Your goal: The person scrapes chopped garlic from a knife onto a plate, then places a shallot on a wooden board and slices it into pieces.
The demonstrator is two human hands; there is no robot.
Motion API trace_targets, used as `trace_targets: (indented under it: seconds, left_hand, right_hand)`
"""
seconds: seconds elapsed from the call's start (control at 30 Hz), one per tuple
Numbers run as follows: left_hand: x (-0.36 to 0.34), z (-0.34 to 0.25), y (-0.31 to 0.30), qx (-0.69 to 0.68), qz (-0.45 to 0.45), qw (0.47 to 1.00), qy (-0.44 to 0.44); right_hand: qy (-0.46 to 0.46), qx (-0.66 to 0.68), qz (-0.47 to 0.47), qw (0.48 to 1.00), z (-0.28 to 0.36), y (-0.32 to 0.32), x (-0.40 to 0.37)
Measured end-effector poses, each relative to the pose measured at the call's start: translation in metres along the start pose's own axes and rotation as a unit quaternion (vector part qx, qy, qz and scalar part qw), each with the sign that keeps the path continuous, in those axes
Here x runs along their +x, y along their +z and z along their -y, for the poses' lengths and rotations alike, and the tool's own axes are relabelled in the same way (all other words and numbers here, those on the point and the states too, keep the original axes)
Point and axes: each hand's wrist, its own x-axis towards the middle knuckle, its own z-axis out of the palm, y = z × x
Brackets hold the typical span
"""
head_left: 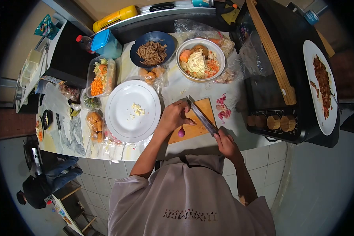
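Note:
My right hand [226, 144] is closed around the handle of a knife [202, 115], whose blade slants up and left across a wooden cutting board [205, 107]. My left hand [174, 117] is over the board's left side, close to the blade. Its fingers are curved, with a gap between them and the thumb, and nothing clear shows in it. Just below that hand lies a small purple shallot [181, 132]. Pinkish shallot peels [223, 107] are scattered right of the board. To the left, a white plate [116, 122] carries a small heap of pale chopped bits [137, 110].
Behind are a dark bowl of brown strips [152, 53], a white bowl of vegetables [198, 63] and bagged food [151, 76]. A tub of shredded carrot [100, 80] stands left. The black oven [271, 78] bounds the right; a person [43, 185] is at lower left.

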Motion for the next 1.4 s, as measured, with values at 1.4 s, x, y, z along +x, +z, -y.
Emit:
trace_targets:
  seconds: [1.4]
  left_hand:
    - [-0.051,-0.007,-0.09,-0.039,-0.244,0.967,-0.058]
  right_hand:
    - [-0.128,0.075,0.109,0.983,0.126,-0.016,0.068]
